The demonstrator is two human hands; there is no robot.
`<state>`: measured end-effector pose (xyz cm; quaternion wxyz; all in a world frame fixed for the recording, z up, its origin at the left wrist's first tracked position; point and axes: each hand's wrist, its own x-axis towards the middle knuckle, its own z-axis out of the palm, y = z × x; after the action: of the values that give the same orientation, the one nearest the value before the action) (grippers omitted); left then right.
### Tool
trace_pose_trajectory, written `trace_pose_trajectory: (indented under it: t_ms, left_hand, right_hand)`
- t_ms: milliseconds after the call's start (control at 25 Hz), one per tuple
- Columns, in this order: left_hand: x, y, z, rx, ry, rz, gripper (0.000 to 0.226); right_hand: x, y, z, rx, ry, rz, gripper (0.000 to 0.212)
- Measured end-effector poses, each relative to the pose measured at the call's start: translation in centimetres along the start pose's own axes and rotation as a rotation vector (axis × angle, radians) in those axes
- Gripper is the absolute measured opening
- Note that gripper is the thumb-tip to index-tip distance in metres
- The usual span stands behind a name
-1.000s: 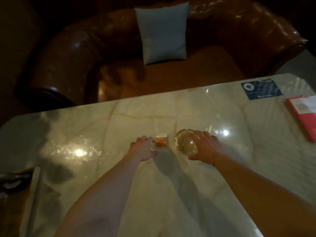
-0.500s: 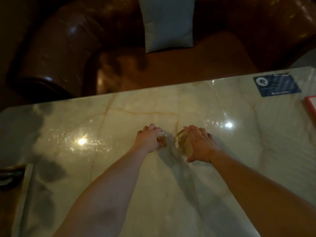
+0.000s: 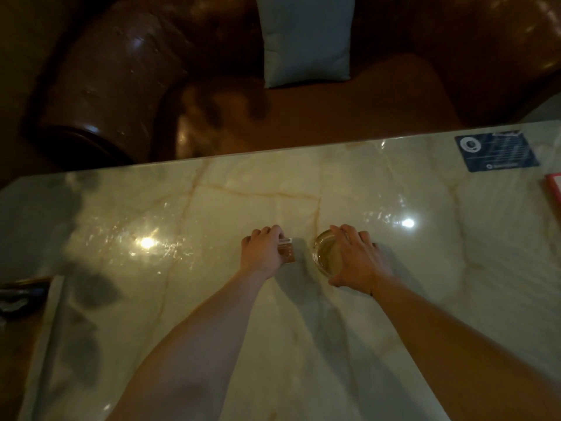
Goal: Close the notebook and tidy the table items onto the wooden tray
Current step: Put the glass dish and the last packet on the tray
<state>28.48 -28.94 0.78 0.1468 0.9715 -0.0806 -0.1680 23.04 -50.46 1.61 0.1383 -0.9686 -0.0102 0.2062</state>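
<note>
Left hand [image 3: 261, 253] curled around small brown box [image 3: 287, 253] at middle of marble table [image 3: 212, 299], gripping it. Right hand [image 3: 358, 262] draped over round glass ashtray [image 3: 326, 253], fingers bent around rim, thumb at near side. Box and ashtray just beside each other, apart. Blue card [image 3: 496, 151] and red notebook edge [image 3: 555, 189] at far right. Grey cushion [image 3: 306, 41] on leather sofa [image 3: 121, 71] beyond table.

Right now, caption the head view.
Left hand grips a small box; right hand covers a glass dish on marble table.
</note>
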Motion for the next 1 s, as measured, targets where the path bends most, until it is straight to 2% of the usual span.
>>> trace_pose_trajectory:
  t_ms: [320, 520, 1000]
  left_hand:
    - [-5.0, -0.7, -0.5, -0.142, -0.099, -0.206, 0.014]
    - [-9.0, -1.6, -2.2, -0.249, -0.154, -0.238, 0.012]
    - [-18.6, -7.9, -6.0, -0.539, 0.047, -0.148, 0.014]
  right_hand:
    - [-4.5, -1.4, 0.5, -0.010, -0.061, 0.012, 0.121]
    - [-7.8, -3.3, -0.4, -0.021, -0.050, -0.014, 0.121]
    - [-13.8, -10.2, -1.7, -0.010, 0.051, -0.210, 0.121]
